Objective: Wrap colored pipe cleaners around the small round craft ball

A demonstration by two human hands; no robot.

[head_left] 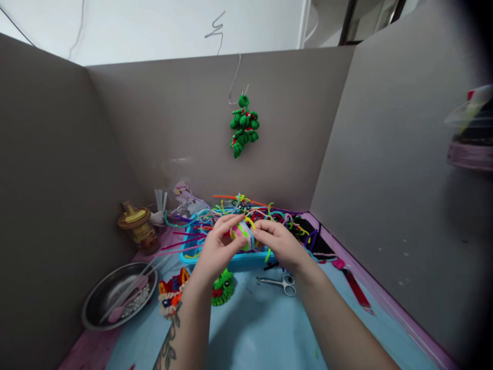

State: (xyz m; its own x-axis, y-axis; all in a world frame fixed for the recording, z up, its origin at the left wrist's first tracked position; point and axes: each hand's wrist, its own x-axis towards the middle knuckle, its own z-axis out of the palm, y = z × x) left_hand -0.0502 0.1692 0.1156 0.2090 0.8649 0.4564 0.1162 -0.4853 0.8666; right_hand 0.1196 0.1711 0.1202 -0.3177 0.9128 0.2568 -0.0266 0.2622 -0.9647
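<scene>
Between my hands is a small rounded piece of coiled pipe cleaners [239,234] in pink, white, green and light blue. My left hand [221,245] grips it from the left, thumb below and fingers on top. A yellow pipe cleaner [249,222] loops up from its right side, pinched in the fingers of my right hand [275,239]. Both hands are over the front of a blue tray [239,263] heaped with many-coloured pipe cleaners [265,211]. My right fingertips partly hide the piece's right side.
White-handled scissors [283,282], a green fuzzy figure [223,288] and an orange-red one [173,290] lie on the blue mat. A metal bowl [92,313] and brown jar [140,234] stand left. A green ornament [244,126] hangs ahead on grey panels [185,123]. A red strap [356,288] lies right.
</scene>
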